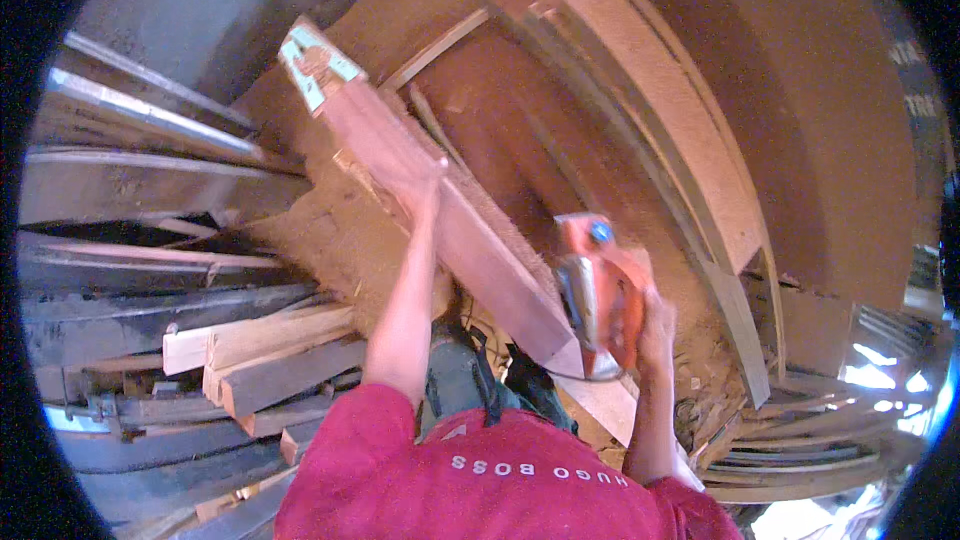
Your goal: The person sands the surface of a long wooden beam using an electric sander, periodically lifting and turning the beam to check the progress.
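Note:
A long reddish wooden beam [490, 255] runs slantwise from the upper left toward my waist. My left hand [420, 183] grips it about midway, its fingers somewhat blurred. To the right of the beam's near part, my right hand [655, 335] is closed on an orange power planer [620, 290] with a blue knob. The planer is smeared by motion and seems tipped on its side; whether it touches the beam I cannot tell. A dark cord curves below it. Light green patches mark a pale wooden block [318, 62] at the beam's far end.
Stacked dark boards [150, 290] and pale timbers [280, 340] lie on the left. To the right, a long light-brown board [660, 100] rests beside a frame of slats. Shavings [710, 350] cover the ground at right. More curved-looking planks [800, 455] lie at lower right.

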`<state>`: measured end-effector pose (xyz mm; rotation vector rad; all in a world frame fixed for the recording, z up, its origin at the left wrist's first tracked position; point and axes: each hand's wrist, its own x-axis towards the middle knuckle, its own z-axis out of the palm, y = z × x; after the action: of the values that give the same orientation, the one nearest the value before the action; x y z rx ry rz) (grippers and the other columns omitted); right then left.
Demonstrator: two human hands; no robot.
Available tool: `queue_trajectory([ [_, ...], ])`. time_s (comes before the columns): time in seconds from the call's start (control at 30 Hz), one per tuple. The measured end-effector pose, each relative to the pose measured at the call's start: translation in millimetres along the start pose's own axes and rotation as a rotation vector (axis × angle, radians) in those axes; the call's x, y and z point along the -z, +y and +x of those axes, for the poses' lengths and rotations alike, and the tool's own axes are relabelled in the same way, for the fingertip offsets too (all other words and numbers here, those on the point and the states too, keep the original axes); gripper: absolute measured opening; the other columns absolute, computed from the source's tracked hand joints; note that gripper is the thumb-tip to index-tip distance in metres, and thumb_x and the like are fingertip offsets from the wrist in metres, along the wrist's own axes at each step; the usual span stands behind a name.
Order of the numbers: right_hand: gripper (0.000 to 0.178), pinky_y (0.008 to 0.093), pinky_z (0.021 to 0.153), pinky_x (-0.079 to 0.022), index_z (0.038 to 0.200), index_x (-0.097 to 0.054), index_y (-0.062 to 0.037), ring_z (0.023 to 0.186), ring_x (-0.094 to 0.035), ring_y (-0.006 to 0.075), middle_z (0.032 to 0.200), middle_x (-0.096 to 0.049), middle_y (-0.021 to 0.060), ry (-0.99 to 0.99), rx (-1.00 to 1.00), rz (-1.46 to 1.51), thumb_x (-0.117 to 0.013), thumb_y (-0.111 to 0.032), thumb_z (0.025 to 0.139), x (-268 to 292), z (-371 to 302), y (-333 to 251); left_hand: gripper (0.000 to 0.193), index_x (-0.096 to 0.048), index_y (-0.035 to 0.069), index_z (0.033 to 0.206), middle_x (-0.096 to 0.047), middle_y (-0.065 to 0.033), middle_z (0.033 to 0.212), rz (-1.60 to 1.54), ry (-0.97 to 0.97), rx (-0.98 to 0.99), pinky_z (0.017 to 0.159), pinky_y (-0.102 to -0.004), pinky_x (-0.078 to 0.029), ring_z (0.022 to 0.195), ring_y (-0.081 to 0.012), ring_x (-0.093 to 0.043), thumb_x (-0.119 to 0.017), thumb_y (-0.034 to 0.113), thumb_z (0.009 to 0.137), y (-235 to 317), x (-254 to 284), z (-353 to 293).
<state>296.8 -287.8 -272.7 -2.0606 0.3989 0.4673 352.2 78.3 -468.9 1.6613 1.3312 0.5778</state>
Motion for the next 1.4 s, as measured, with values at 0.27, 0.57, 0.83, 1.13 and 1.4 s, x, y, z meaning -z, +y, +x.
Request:
queue_trajectory([
  [0.27, 0.05, 0.0342, 0.079, -0.054, 0.121, -0.062, 0.0006, 0.088, -0.065, 0.0172, 0.1, -0.067, 0.0063, 0.527, 0.093, 0.571, -0.042, -0.042, 0.106, 158.2, -130.8, 51.9, 0.124, -0.014, 0.001, 0.157, -0.023, -0.0244, 0.16, -0.127, 0.199, -0.019, 0.122, -0.0443, -0.024, 0.146, -0.0355, -0.03, -0.089, 0.015, 0.06, -1.1, -9.2, 11.8],
  [0.57, 0.044, 0.0297, 0.048, -0.045, 0.111, -0.063, -0.005, 0.056, -0.057, 0.0136, 0.077, -0.061, 0.0024, 0.639, 0.201, 0.737, -0.045, -0.045, 0.105, 249.9, -160.8, 118.3, 0.107, -0.026, 0.003, 0.156, -0.056, -0.0128, 0.134, -0.779, -0.099, -0.72, 0.098, -0.0355, -0.049, 0.113, -0.0242, -0.06, -0.081, 0.007, 0.064, 203.4, 196.9, -146.3],
  [0.83, 0.046, 0.0295, 0.055, -0.049, 0.106, -0.064, -0.0032, 0.068, -0.062, 0.0171, 0.085, -0.064, 0.0043, 0.244, 0.19, 0.749, -0.049, -0.046, 0.103, 332.0, -163.8, 207.1, 0.134, -0.009, 0.005, 0.16, -0.035, -0.016, 0.155, -0.462, -0.115, -1.026, 0.112, -0.0418, -0.04, 0.138, -0.028, -0.044, -0.093, 0.015, 0.057, 178.0, 247.0, -237.6],
  [1.13, 0.051, 0.0356, 0.08, -0.053, 0.12, -0.067, -0.0051, 0.101, -0.063, 0.0218, 0.12, -0.064, 0.0103, 0.271, 0.336, 0.523, -0.047, -0.048, 0.101, 368.8, -148.6, 251.0, 0.1, -0.014, 0.009, 0.159, -0.043, -0.0232, 0.149, -1.036, -0.377, -0.383, 0.111, -0.0555, -0.04, 0.133, -0.0397, -0.048, -0.067, 0.047, 0.083, 134.0, 242.1, -395.1],
  [1.4, 0.05, 0.0414, 0.091, -0.053, 0.124, -0.068, -0.0161, 0.113, -0.062, 0.0246, 0.125, -0.066, 0.0085, 0.171, 0.312, 0.532, -0.038, -0.049, 0.101, 375.7, -145.6, 254.7, 0.069, -0.047, 0.004, 0.142, -0.059, -0.0182, 0.125, -2.199, -0.935, 0.764, 0.094, -0.0494, -0.056, 0.101, -0.0327, -0.064, -0.054, 0.056, 0.097, 78.8, 262.5, -506.5],
])
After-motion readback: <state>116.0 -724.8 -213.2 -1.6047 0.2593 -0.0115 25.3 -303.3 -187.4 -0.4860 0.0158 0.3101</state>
